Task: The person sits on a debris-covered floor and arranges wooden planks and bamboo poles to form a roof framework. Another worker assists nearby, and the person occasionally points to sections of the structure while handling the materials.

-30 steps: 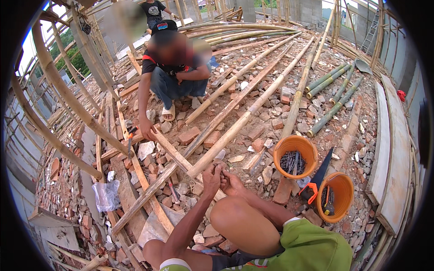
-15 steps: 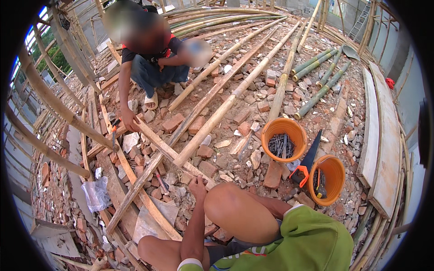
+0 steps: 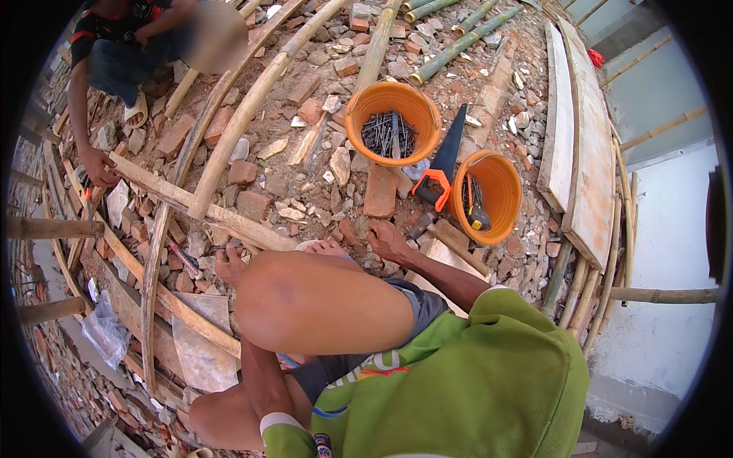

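Observation:
My left hand (image 3: 229,267) is beside my raised knee, just below a wooden batten (image 3: 164,192). Its fingers are closed; what they pinch, if anything, is too small to make out, and my knee covers part of the hand. My right hand (image 3: 389,243) is over the rubble in front of an orange bucket of nails (image 3: 359,141), fingers loosely bent and apart, nothing visible in them. The batten runs under the end of a bamboo pole (image 3: 229,156) toward my foot (image 3: 334,249). At its far end is a co-worker's hand (image 3: 98,166).
A handsaw with an orange handle (image 3: 433,188) leans between the nail bucket and a second orange bucket (image 3: 500,200) containing tools. Broken bricks cover the ground. Planks (image 3: 592,153) lie along the right wall. A red-and-black tool (image 3: 183,258) and a clear plastic bag (image 3: 107,328) are at left.
My view has swung right and downward. My right hand has come out from behind my knee toward the buckets. My left hand has drawn back from the batten's near end.

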Demonstrator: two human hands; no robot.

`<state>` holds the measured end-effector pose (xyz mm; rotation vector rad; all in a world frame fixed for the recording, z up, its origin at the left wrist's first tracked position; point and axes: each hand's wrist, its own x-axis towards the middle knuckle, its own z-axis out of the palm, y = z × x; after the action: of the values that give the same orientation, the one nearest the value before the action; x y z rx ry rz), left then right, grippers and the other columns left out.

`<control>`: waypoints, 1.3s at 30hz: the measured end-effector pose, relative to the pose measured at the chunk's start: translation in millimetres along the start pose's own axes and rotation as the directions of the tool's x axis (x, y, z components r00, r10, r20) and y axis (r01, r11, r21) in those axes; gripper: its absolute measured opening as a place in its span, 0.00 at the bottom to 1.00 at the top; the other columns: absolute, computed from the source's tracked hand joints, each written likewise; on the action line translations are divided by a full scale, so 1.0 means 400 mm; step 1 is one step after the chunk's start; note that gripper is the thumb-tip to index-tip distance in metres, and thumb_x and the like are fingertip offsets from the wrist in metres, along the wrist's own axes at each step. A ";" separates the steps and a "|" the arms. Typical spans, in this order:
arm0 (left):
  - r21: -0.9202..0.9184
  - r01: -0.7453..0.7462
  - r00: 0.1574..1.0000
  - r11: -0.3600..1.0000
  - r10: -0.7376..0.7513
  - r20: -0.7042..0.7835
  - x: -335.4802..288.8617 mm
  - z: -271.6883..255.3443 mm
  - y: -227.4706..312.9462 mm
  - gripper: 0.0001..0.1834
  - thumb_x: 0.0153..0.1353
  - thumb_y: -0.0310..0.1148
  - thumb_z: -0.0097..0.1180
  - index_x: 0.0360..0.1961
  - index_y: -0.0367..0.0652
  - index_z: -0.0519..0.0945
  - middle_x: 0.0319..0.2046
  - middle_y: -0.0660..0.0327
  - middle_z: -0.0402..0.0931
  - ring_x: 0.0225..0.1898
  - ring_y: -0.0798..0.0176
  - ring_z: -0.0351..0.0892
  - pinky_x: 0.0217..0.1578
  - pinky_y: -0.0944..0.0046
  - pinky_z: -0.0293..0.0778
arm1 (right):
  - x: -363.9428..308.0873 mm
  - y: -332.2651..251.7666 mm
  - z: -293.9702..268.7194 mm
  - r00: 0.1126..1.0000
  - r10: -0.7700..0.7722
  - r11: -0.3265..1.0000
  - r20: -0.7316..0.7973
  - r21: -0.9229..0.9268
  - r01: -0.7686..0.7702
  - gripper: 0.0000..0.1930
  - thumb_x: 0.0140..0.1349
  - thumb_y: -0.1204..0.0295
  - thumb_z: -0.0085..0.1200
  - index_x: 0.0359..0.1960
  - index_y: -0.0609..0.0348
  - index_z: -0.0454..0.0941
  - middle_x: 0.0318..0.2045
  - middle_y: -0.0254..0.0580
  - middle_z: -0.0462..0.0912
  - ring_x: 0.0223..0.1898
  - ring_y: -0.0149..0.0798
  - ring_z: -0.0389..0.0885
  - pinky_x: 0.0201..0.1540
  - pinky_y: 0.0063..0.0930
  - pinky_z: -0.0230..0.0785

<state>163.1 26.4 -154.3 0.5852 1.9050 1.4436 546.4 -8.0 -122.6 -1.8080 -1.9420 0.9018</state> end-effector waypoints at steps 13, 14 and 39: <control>-0.001 -0.076 0.995 0.997 0.076 -0.070 -0.039 0.014 0.005 0.15 0.64 0.34 0.52 0.25 0.32 0.71 0.21 0.57 0.76 0.23 0.68 0.75 0.25 0.68 0.73 | -0.221 0.173 -0.242 0.946 0.320 0.790 0.055 -0.567 -0.234 0.17 0.55 0.69 0.48 0.47 0.61 0.72 0.49 0.56 0.71 0.55 0.58 0.69 0.57 0.49 0.61; 0.163 -0.324 0.937 0.932 0.340 -0.081 -0.006 -0.019 -0.079 0.15 0.64 0.34 0.51 0.25 0.33 0.72 0.21 0.56 0.77 0.23 0.67 0.75 0.25 0.67 0.73 | -0.225 0.172 -0.246 0.937 0.345 0.790 0.056 -0.557 -0.257 0.18 0.55 0.68 0.48 0.47 0.61 0.71 0.51 0.57 0.71 0.57 0.59 0.68 0.58 0.50 0.60; 0.305 -0.067 0.972 0.950 0.132 -0.196 -0.079 -0.113 -0.170 0.18 0.57 0.39 0.54 0.23 0.32 0.73 0.19 0.43 0.72 0.25 0.40 0.74 0.30 0.47 0.67 | 0.115 -0.067 0.100 0.922 -0.201 0.966 0.331 -0.088 0.243 0.21 0.55 0.68 0.55 0.49 0.67 0.70 0.40 0.48 0.76 0.44 0.48 0.75 0.47 0.39 0.68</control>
<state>154.2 -45.0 -204.2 0.6964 2.3179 1.3360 494.5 28.5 -143.1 -1.5345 -2.3992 1.0679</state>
